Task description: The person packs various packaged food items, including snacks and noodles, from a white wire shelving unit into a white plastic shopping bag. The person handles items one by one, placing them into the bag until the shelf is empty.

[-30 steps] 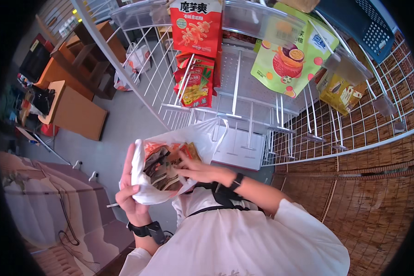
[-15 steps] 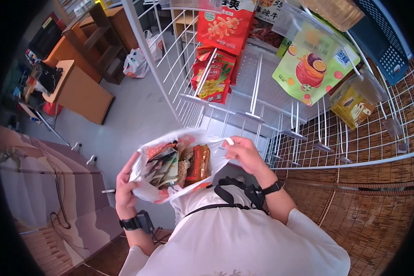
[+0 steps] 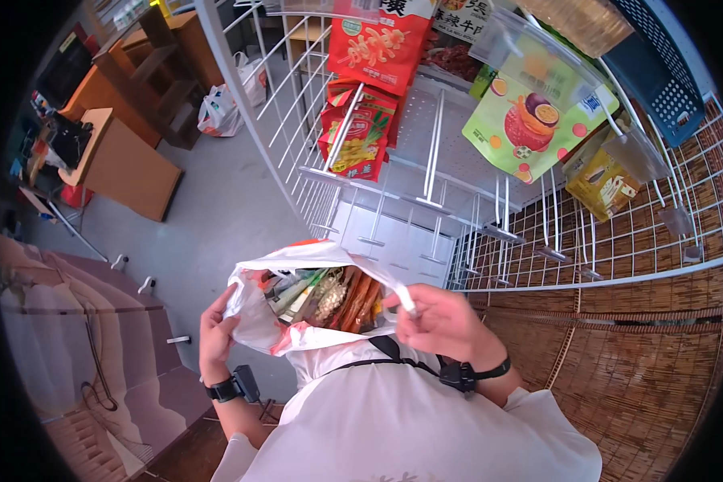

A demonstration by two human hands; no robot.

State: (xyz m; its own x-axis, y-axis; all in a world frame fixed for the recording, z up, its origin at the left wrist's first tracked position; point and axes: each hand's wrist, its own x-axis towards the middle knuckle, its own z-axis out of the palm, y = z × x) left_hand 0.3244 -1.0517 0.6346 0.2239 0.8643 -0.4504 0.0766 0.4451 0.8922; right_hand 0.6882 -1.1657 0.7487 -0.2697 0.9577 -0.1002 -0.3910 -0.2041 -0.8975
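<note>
A white plastic carrier bag [image 3: 353, 255] with red print hangs in front of my waist, its mouth spread wide. My left hand [image 3: 216, 333] pinches its left rim, thumb and fingers closed on the plastic. On the other side my right hand [image 3: 442, 323] grips the bag's right edge, a white twist of plastic showing between the fingers. Inside lie several snack packets: a clear pack of pale beans or nuts [image 3: 332, 301], reddish-brown packets [image 3: 363, 302] beside it, and green-and-white ones [image 3: 297, 296] to the left. Their lower parts are hidden.
Ahead stands a white wire rack [image 3: 321, 186] with hooks, holding a red snack bag [image 3: 381, 48], a green fruit-print pouch [image 3: 530, 128] and a yellow packet [image 3: 602, 181]. A blue basket [image 3: 659, 80] is upper right. A wooden desk [image 3: 124, 165] and another plastic bag [image 3: 219, 111] stand left.
My right hand has come down and nearer my body with its edge of the bag. The packets inside have shifted, and the rack sits slightly further left in view.
</note>
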